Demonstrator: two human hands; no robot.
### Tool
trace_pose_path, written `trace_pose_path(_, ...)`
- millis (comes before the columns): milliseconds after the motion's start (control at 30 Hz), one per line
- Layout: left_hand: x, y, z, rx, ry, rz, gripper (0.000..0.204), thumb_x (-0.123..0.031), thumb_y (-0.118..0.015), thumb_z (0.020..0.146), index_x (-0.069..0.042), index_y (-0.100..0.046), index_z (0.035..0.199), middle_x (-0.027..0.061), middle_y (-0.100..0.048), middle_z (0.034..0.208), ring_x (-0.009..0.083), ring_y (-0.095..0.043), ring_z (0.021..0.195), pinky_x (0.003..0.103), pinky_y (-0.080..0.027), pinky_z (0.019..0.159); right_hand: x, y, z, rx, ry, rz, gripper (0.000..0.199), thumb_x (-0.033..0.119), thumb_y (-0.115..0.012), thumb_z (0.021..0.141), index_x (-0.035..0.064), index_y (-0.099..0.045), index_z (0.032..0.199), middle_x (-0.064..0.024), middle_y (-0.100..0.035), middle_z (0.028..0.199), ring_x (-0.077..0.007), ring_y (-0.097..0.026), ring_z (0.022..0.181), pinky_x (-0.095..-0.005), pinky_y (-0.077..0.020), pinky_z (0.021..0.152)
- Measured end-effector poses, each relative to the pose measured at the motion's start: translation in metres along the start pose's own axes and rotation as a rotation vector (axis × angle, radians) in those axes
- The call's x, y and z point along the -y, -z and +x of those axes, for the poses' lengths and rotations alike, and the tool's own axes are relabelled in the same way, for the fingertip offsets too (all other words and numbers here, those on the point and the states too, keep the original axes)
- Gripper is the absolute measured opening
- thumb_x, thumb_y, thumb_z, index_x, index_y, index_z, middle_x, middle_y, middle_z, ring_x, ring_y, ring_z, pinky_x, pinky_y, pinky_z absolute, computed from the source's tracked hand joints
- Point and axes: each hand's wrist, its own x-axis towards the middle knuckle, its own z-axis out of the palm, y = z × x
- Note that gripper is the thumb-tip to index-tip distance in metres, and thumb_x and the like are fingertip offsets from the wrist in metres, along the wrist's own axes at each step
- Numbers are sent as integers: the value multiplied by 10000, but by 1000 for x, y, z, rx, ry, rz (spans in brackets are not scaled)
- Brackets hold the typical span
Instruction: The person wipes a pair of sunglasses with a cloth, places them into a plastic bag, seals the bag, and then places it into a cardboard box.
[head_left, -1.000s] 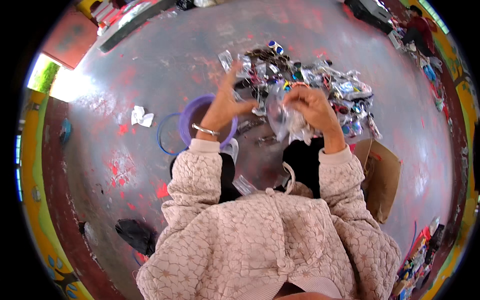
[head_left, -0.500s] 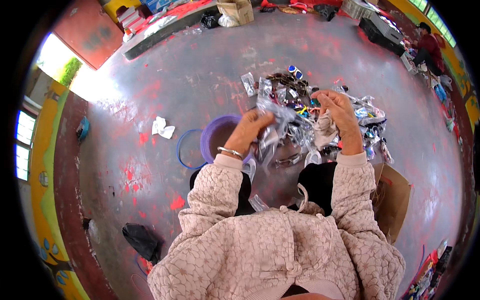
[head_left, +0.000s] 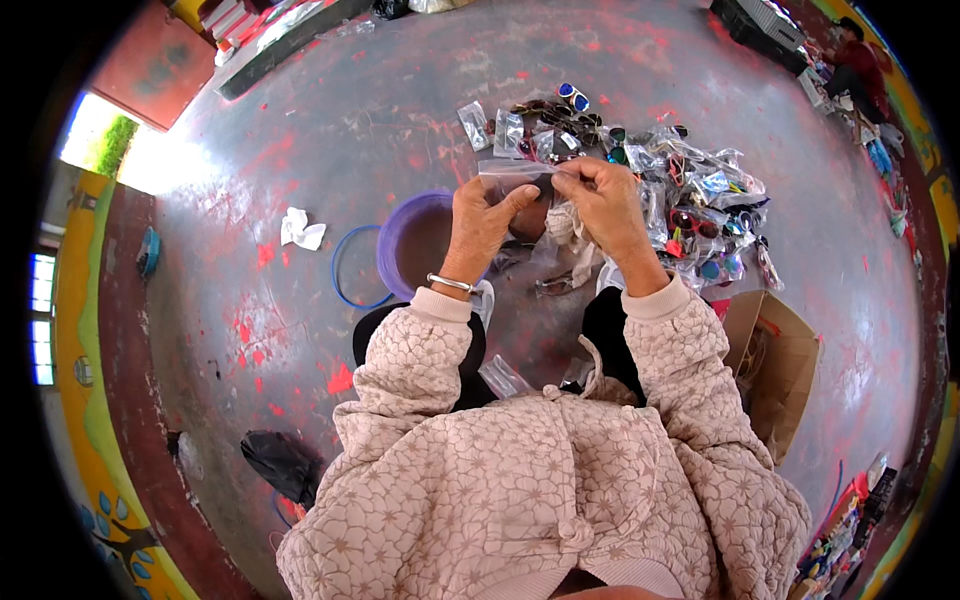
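Observation:
My left hand (head_left: 483,222) and my right hand (head_left: 605,205) both pinch the top edge of a small clear plastic bag (head_left: 522,183) held between them above the floor. Something dark sits inside the bag, partly hidden by my fingers. My right hand also holds a bunch of crumpled clear bags (head_left: 566,225). A silver bangle circles my left wrist. Just beyond my hands lies a heap of bagged sunglasses (head_left: 690,190) in several colours on the grey floor.
A purple bowl (head_left: 408,250) with a blue ring beside it stands left of my left hand. An open cardboard box (head_left: 775,365) lies to my right. A white crumpled scrap (head_left: 301,230) lies further left, and a black bag (head_left: 280,462) rests near my left side.
My hands came together and now stretch one small bag flat between them. The view has shifted, so the pile and bowl sit in a slightly different place.

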Motion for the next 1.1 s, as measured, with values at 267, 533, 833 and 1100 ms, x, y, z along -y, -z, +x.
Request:
trace_pose_path(267, -9, 9, 4, -93, -23, 33, 85, -45, -586, 797, 27, -621, 767, 41, -617, 711, 94, -540, 673, 230, -434, 634, 8, 15, 3, 34, 1, -51, 143, 130, -660, 752, -11, -646, 769, -44, -566, 558, -46, -450, 523, -244, -371, 485)
trace_pose_path(533, -29, 20, -2, 32, -245, 454, 102, -79, -618, 805, 6, -594, 753, 49, -606, 666, 74, -519, 571, 226, -418, 552, 16, 32, 7, 87, 276, -214, 109, 87, -641, 744, -7, -592, 716, -89, -551, 593, -186, -490, 492, -286, -368, 475)
trace_pose_path(833, -28, 9, -4, -102, -255, 447, 129, -83, -662, 760, 6, -585, 709, 28, -519, 555, 59, -455, 553, 231, -378, 501, 31, 33, 5, 70, 216, -225, 107, 100, -647, 749, 1, -606, 743, -93, -585, 656, -184, -549, 560, -286, -403, 523)
trace_pose_path(1100, -25, 7, -3, -74, -386, 487, 115, -58, -676, 745, -3, -580, 715, 75, -572, 613, 111, -506, 529, 253, -408, 507, 16, 38, 4, 56, 182, -251, 87, 49, -675, 727, 9, -631, 791, -58, -635, 749, -148, -602, 679, -250, -460, 630)
